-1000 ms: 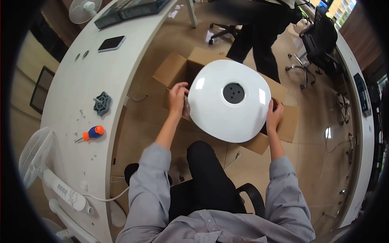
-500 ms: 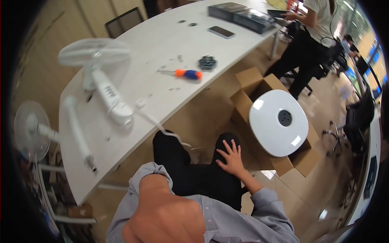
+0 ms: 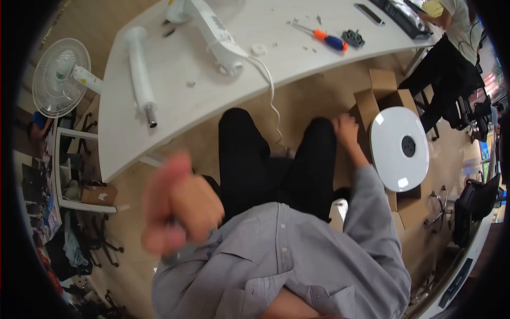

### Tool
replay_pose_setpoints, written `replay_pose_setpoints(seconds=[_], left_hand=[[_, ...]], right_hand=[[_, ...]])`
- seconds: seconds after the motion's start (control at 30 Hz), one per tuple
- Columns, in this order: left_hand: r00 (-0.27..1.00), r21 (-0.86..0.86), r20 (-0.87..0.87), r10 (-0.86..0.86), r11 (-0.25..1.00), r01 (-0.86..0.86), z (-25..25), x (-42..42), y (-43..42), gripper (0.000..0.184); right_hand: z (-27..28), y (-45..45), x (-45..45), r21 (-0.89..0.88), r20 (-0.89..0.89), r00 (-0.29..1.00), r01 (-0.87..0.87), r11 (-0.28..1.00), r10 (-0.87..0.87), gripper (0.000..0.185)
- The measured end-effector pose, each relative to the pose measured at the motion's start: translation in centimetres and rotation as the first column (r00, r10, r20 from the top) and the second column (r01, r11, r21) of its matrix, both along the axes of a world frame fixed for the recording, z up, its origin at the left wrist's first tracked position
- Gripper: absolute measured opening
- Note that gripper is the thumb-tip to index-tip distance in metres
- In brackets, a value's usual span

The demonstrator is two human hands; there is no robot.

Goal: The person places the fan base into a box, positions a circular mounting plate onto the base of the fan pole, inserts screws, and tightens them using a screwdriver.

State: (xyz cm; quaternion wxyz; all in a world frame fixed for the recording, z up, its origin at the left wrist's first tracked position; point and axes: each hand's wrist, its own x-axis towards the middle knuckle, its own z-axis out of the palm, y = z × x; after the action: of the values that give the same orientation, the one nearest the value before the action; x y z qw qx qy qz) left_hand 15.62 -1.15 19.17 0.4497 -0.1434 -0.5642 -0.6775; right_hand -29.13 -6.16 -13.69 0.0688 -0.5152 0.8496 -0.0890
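Observation:
My left hand [image 3: 183,204] is raised in front of my left side, away from the table, and motion smears its fingers. Whether it holds anything I cannot make out. Beside my right knee rests my right hand [image 3: 346,130], fingers loosely apart with nothing in them, close to the cardboard box [image 3: 366,106]. On that box lies a white rounded base [image 3: 390,151] with a dark round socket. A white fan column [image 3: 212,37] lies on the table, its power cord [image 3: 272,90] hanging over the edge. Left of it lies a white tube [image 3: 141,74] with a metal end.
On the white table [image 3: 175,101] are an orange-and-blue screwdriver [image 3: 330,40], a black knob-like part [image 3: 353,38], small screws and a phone [image 3: 370,14]. Another fan [image 3: 62,74] stands at left. A person [image 3: 449,69] stands at the far right, near office chairs.
My left hand has moved away from close to the camera, out to the left. My right hand has slid from the top of my knee to its outer side. The view has shifted.

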Motion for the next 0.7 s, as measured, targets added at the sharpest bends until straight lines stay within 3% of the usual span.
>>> replay_pose_setpoints(seconds=[0.07,0.1,0.13,0.17,0.2,0.27,0.3,0.33,0.37,0.43,0.47,0.5,0.53,0.6,0.67,0.7], left_hand=[[0.982,0.192,0.14,0.129,0.969,-0.155,-4.0,1.7,-0.7,0.088],[0.957,0.332,0.209,0.202,0.905,-0.264,-5.8,1.5,-0.6,0.081],[0.921,0.456,0.283,0.266,0.808,-0.373,-7.8,1.4,-0.4,0.075],[0.913,0.535,0.318,0.257,0.746,-0.396,-10.2,1.4,-0.4,0.068],[0.906,0.608,0.348,0.24,0.678,-0.413,-12.8,1.4,-0.3,0.061],[0.909,0.67,0.377,0.175,0.626,-0.398,-17.4,1.7,0.6,0.053],[0.909,0.693,0.389,0.152,0.601,-0.397,-18.5,1.6,1.1,0.05],[0.906,0.72,0.404,0.128,0.567,-0.402,-19.3,1.6,1.9,0.047],[0.888,0.718,0.427,0.172,0.532,-0.448,-19.5,0.9,2.8,0.044],[0.858,0.696,0.457,0.232,0.508,-0.508,-20.0,0.4,3.2,0.04],[0.85,0.685,0.463,0.252,0.507,-0.523,-20.4,0.4,3.3,0.038],[0.857,0.715,0.447,0.256,0.473,-0.515,-20.5,0.1,3.2,0.033],[0.859,0.729,0.451,0.243,0.455,-0.511,-20.5,-0.1,2.8,0.032],[0.861,0.758,0.46,0.219,0.408,-0.509,-20.4,-0.4,2.4,0.03],[0.824,0.702,0.512,0.243,0.433,-0.565,-19.3,-0.9,2.0,0.025],[0.785,0.662,0.558,0.268,0.427,-0.616,-18.8,-1.1,1.8,0.025]], right_hand=[[0.2,1.3,2.2,-0.308,-0.008,0.936,-0.336,0.89,0.351,0.039],[1.6,0.8,3.8,-0.461,-0.068,0.859,-0.478,0.748,0.508,0.04],[4.0,2.4,6.6,-0.413,-0.023,0.693,-0.663,0.625,0.72,0.042],[2.9,3.7,7.4,-0.301,-0.017,0.464,-0.847,0.438,0.886,0.046],[3.0,4.0,7.4,-0.099,0.036,0.239,-0.965,0.242,0.97,0.048],[2.0,1.2,5.4,-0.211,-0.118,0.471,-0.872,0.442,0.874,0.049],[0.2,-0.9,3.8,-0.2,-0.063,0.758,-0.647,0.736,0.649,0.047],[-2.5,-2.9,2.0,-0.171,-0.002,0.941,-0.332,0.927,0.337,0.046],[-5.6,-4.2,0.3,-0.188,-0.15,0.948,-0.307,0.933,0.282,0.041],[3.6,-1.8,6.4,-0.284,0.117,0.906,-0.362,0.888,0.406,0.036],[4.7,-0.6,8.9,-0.543,0.183,0.756,-0.455,0.705,0.629,0.037],[6.3,0.8,10.9,-0.534,0.104,0.587,-0.648,0.543,0.803,0.037],[7.5,2.1,11.9,-0.39,-0.023,0.355,-0.864,0.318,0.935,0.038],[3.5,1.8,10.2,-0.236,-0.048,0.283,-0.935,0.265,0.958,0.04],[1.2,-1.2,7.2,-0.364,-0.044,0.706,-0.67,0.647,0.707,0.039],[0.0,-2.3,4.4,-0.148,0.061,0.825,-0.55,0.822,0.562,0.037]])
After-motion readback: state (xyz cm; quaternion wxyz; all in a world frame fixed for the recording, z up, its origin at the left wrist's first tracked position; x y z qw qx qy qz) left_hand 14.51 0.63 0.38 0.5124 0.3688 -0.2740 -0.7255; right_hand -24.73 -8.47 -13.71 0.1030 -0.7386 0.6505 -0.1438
